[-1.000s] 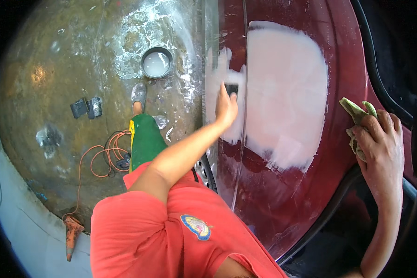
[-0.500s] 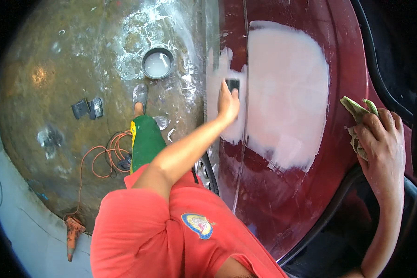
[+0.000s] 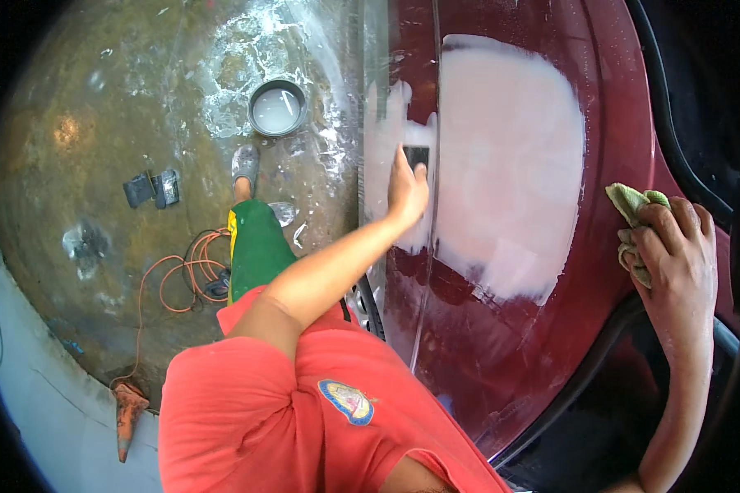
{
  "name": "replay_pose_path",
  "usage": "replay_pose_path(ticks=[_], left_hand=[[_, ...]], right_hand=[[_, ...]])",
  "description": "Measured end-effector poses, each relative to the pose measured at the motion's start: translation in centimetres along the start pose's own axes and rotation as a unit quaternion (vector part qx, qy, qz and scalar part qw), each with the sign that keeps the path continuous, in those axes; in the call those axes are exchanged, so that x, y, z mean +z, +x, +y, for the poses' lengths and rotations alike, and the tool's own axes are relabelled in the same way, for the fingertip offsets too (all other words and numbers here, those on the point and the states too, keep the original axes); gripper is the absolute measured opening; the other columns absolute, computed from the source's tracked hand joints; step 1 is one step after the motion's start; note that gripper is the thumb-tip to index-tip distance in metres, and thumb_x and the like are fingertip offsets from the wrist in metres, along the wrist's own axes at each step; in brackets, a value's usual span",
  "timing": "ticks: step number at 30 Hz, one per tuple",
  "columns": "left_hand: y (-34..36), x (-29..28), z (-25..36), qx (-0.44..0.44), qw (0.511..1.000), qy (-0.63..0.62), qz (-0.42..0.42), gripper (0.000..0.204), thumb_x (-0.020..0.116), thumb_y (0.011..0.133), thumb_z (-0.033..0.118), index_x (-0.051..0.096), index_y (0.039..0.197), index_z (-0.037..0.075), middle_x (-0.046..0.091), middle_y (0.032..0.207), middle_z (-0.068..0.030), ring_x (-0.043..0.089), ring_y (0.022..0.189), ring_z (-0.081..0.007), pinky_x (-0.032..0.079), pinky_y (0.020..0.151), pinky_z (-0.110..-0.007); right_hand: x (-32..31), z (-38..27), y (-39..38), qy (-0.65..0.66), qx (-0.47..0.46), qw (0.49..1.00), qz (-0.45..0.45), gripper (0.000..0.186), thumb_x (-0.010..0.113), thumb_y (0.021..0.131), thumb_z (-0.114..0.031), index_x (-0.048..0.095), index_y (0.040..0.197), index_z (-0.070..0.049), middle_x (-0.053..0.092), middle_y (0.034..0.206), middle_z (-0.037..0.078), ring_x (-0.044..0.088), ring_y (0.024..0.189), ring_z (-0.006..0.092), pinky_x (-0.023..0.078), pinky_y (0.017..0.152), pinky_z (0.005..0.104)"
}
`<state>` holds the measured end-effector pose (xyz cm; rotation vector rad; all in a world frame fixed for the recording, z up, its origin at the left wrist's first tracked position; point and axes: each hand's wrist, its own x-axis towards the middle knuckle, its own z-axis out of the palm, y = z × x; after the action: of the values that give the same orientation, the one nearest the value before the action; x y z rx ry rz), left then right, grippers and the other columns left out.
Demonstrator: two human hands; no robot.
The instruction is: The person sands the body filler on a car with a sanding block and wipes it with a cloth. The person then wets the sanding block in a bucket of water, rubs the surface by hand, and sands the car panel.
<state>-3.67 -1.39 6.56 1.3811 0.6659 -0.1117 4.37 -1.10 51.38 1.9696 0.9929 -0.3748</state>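
My left hand (image 3: pixel 407 191) is closed around a small dark rectangular sanding block (image 3: pixel 417 156), which lies against a whitish filler patch (image 3: pixel 382 135) on a dark red car body (image 3: pixel 501 361). Its thumb runs along the block's right side. A body seam separates this patch from a larger pale pinkish-white patch (image 3: pixel 510 164) to the right. At the far right, my right hand (image 3: pixel 674 238) grips a crumpled yellow-green cloth (image 3: pixel 631 201) and rests on the red panel beside the black window trim. Fingers hide part of the cloth.
On the wet, white-stained floor stands a round dark basin (image 3: pixel 277 108) of milky water, just beyond my shod foot (image 3: pixel 245 162). Dark flat pieces (image 3: pixel 152 189) lie to the left. An orange cable (image 3: pixel 173 283) coils near my leg; a worn orange cone (image 3: pixel 128 411) lies lower left.
My left hand and the sanding block have shifted slightly down the patch and to the right. The right hand stays nearly in place, with the cloth bunched slightly closer.
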Motion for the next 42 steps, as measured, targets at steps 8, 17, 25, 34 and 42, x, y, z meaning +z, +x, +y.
replay_pose_path(ticks=[8, 17, 25, 34, 42], left_hand=[[-1.3, 0.6, 0.5, 0.002, 0.999, -0.022, -0.035, 0.067, 0.057, 0.095, 0.014, 0.024, 0.148, -0.010, 0.037, 0.148, -0.0339, 0.038, 0.138, -0.0449, 0.031, 0.116, -0.045], [-0.8, 1.1, -0.4, 0.024, 1.000, 0.018, -0.003, 0.064, 0.057, 0.095, 0.013, 0.027, 0.147, -0.010, 0.043, 0.145, -0.0320, 0.042, 0.135, -0.0430, 0.035, 0.113, -0.044], [3.9, -0.2, -0.5, -0.014, 1.000, 0.022, 0.004, 0.065, 0.055, 0.096, 0.017, 0.026, 0.147, -0.011, 0.041, 0.144, -0.0339, 0.041, 0.135, -0.0432, 0.034, 0.113, -0.044], [5.5, -0.8, -1.1, -0.005, 1.000, 0.015, 0.024, 0.063, 0.055, 0.096, 0.016, 0.027, 0.148, -0.008, 0.046, 0.140, -0.0332, 0.047, 0.128, -0.0446, 0.037, 0.109, -0.046], [4.0, -1.0, -1.9, -0.027, 0.999, 0.008, 0.028, 0.064, 0.056, 0.095, 0.016, 0.027, 0.147, -0.009, 0.043, 0.144, -0.0323, 0.044, 0.133, -0.0431, 0.035, 0.112, -0.045]], right_hand=[[0.0, -0.1, -0.4, -0.026, -0.019, 0.999, 0.019, 0.032, 0.074, 0.067, -0.007, 0.061, 0.095, -0.003, 0.059, 0.110, 0.009, 0.054, 0.117, 0.0303, 0.041, 0.104, 0.0489], [-0.4, -0.2, 0.1, -0.012, -0.018, 1.000, 0.020, 0.026, 0.075, 0.069, -0.010, 0.063, 0.092, -0.005, 0.062, 0.112, 0.007, 0.054, 0.118, 0.0262, 0.042, 0.104, 0.0443], [-0.2, -0.5, 0.4, -0.017, -0.004, 1.000, 0.012, 0.028, 0.078, 0.069, -0.012, 0.064, 0.093, -0.007, 0.062, 0.113, 0.006, 0.052, 0.121, 0.0270, 0.042, 0.106, 0.0454], [-0.3, -0.3, 0.7, -0.006, -0.015, 1.000, 0.022, 0.029, 0.078, 0.067, -0.011, 0.065, 0.093, -0.007, 0.063, 0.114, 0.006, 0.054, 0.122, 0.0272, 0.042, 0.106, 0.0457], [0.1, -0.4, 0.7, -0.036, -0.009, 0.998, 0.049, 0.028, 0.078, 0.068, -0.011, 0.064, 0.091, -0.007, 0.063, 0.111, 0.006, 0.055, 0.118, 0.0268, 0.042, 0.105, 0.0451]])
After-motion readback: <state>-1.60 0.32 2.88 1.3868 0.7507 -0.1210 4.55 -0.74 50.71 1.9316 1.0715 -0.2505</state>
